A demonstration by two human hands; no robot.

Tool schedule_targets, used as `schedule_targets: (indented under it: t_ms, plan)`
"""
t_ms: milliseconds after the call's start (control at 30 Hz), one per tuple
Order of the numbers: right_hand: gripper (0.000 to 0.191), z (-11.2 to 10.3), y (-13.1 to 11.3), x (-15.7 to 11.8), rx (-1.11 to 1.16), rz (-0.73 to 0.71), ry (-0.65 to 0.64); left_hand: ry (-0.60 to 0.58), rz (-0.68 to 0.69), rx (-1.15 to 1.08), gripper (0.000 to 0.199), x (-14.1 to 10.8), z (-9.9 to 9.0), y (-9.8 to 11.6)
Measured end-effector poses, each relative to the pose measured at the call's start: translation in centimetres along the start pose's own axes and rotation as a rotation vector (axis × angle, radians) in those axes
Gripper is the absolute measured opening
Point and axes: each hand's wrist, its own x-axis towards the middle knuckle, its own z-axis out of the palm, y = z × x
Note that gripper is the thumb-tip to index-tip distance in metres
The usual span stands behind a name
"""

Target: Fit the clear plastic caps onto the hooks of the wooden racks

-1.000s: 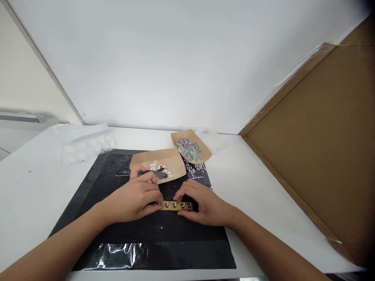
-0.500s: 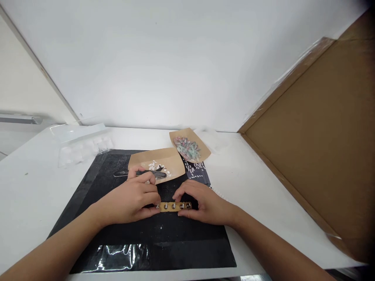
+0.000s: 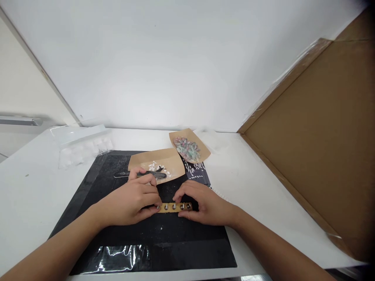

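A white panel (image 3: pixel 164 62) is filling the upper middle of the frame, and a white surface (image 3: pixel 263 187) is spreading across the lower part. A brown cardboard panel (image 3: pixel 328 132) is slanting along the right edge. On the surface, a black mat (image 3: pixel 175 242) is lying at lower centre, shining near its lower left corner.

The left hand (image 3: pixel 134 201), left of centre, is pinching the left end of a tan strip (image 3: pixel 170 208), which is lying over the mat just below the frame's centre. The right hand (image 3: pixel 209 203) is straddling the strip's right part, thumb and forefinger standing apart at its lower and upper edges; whether they are gripping it, I cannot tell.

A clear plastic container (image 3: pixel 84 148) is sitting at middle left. A brown tray (image 3: pixel 140 160) is resting on the mat's upper part, with a second tray (image 3: pixel 206 153) lying to its upper right and a dark sheet (image 3: pixel 199 175) showing below that one. A slim dark tool (image 3: pixel 159 175) is lodging among the left hand's upper fingers, crossing the nearer tray. Small coloured pieces (image 3: pixel 187 149) are filling the second tray, white chips (image 3: pixel 152 166) are scattering across the first, and metal fittings (image 3: pixel 166 207) are lining the strip.
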Motion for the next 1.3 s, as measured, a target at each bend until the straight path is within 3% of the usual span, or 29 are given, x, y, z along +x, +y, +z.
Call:
schedule_targets:
  t_ms: [567, 700, 833, 1000, 1133, 1300]
  plan:
    - [0.041, 0.0, 0.0, 0.0, -0.001, -0.015, 0.001, 0.019, -0.02, 0.032, 0.011, 0.0, 0.3, 0.1]
    - [0.051, 0.1, 0.0, -0.2, 0.004, 0.006, 0.009, 0.024, -0.007, 0.033, 0.009, 0.1, 0.3, 0.0]
    - [0.057, 0.2, 0.0, -0.4, 0.005, 0.012, 0.015, 0.033, 0.018, 0.036, 0.02, 0.1, -0.1, 0.1]
    - [0.056, -0.1, -0.1, -0.5, -0.009, -0.02, 0.014, 0.179, 0.042, 0.17, 0.016, 0.1, -0.6, 0.2]
    - [0.05, -0.8, -0.4, -0.6, -0.005, -0.064, 0.029, 0.327, -0.038, 0.323, 0.022, 0.3, -0.4, -0.2]
    - [0.03, -1.5, -0.1, -0.8, -0.011, -0.12, 0.171, 0.439, -0.111, 0.299, 0.018, 0.4, 0.2, -0.6]
